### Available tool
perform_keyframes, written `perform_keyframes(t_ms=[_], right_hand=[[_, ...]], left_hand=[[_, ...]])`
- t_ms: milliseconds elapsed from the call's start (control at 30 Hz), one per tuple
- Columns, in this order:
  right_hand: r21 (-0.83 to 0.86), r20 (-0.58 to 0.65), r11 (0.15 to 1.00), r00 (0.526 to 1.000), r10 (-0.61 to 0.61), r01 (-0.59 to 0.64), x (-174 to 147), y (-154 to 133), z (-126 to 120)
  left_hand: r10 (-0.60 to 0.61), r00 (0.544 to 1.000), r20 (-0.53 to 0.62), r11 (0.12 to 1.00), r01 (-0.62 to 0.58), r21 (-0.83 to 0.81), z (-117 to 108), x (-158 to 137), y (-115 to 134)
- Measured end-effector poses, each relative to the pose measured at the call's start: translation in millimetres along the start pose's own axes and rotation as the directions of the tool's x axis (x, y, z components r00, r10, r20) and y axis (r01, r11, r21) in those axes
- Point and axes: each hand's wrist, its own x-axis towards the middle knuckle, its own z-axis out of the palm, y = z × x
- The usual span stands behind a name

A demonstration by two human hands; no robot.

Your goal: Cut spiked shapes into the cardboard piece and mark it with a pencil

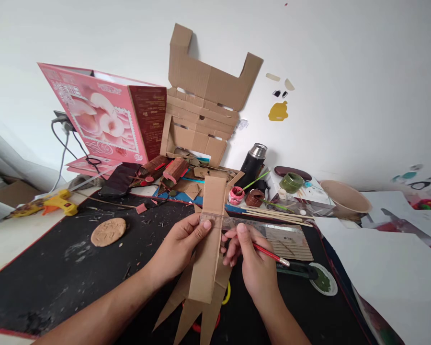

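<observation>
My left hand (177, 247) grips a long folded cardboard strip (203, 270), its thumb pressing a clear ruler (231, 221) across the strip. In my right hand (260, 275) is a red pencil (267, 253), its white end pointing right; the tip is hidden behind the fingers. That hand's thumb also rests at the ruler's lower edge. Beneath the strip lies a cardboard piece with pointed ends (187, 323). Red and yellow loops (227, 293) show partly under it. A corrugated cardboard piece (290, 243) and a dark cutter-like tool (296, 270) lie right of my right hand.
A yellow glue gun (57, 203) and a round tan disc (108, 232) lie left. Behind stand a pink box (104, 115), a cut cardboard sheet (204, 100), a black thermos (251, 165) and paint jars (236, 195). A green paint lid (323, 279) sits right.
</observation>
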Motion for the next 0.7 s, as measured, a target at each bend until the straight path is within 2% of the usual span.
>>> perform_keyframes(t_ms=[700], right_hand=[[0.015,0.010,0.999,0.999,0.033,-0.033,1.1,2.0,0.0]], left_hand=[[-0.002,0.999,-0.044,0.999,0.004,0.051,1.5,-1.4,4.8]])
